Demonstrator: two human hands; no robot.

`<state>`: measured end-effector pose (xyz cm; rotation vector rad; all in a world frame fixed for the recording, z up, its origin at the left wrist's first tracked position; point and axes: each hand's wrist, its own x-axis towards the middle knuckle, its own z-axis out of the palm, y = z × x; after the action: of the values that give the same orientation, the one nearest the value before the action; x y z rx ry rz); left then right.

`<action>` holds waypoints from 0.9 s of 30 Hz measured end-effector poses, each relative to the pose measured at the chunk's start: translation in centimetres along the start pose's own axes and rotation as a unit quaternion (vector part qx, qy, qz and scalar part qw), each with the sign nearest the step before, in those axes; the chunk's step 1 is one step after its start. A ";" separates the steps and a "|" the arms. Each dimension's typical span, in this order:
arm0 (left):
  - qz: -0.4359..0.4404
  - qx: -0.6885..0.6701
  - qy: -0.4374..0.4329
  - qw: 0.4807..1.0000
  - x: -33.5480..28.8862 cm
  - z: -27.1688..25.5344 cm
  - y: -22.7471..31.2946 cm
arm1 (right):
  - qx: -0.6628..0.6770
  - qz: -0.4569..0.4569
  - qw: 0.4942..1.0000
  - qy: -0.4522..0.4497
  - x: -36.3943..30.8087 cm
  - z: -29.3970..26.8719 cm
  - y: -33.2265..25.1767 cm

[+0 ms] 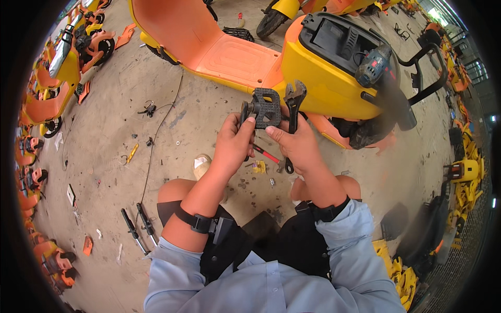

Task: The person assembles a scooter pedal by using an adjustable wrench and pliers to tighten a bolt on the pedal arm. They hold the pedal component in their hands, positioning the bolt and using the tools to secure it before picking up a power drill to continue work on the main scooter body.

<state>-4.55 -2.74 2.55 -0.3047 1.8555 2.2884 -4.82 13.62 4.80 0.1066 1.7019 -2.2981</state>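
My left hand [235,140] is closed around a dark crank arm [244,112], whose black bicycle-type pedal [267,108] sticks out to the right. In my right hand [298,143] is an adjustable wrench [294,99], jaw end up, its handle end showing below the palm. The right thumb lies against the lower right corner of the pedal. Both hands are held up in front of a yellow and orange scooter body [313,78]. Behind the hands a red and black handled tool [267,154] shows partly; its ends are hidden.
A cordless drill [373,65] rests on the scooter's black seat base [339,39]. On the concrete floor [115,182] lie a thin cable, two black and silver shock absorbers [136,229], a yellow piece [133,153] and small hardware. Scooters [62,99] and parts line both sides.
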 end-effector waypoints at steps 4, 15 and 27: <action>0.060 0.082 0.034 0.994 -0.5 0.4 -1.3 | 0.092 0.009 0.996 0.013 0.1 -0.3 2.4; 0.144 0.139 0.023 0.980 -1.4 0.9 -2.1 | 0.016 0.022 0.995 0.092 -1.8 0.5 1.1; 0.264 0.230 0.053 0.935 -2.3 0.2 -0.8 | 0.074 0.007 0.996 0.052 -1.3 0.2 2.1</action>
<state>-2.15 -2.43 2.49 0.1685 2.7165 2.0378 -2.97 13.06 3.20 0.2732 1.5696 -2.4458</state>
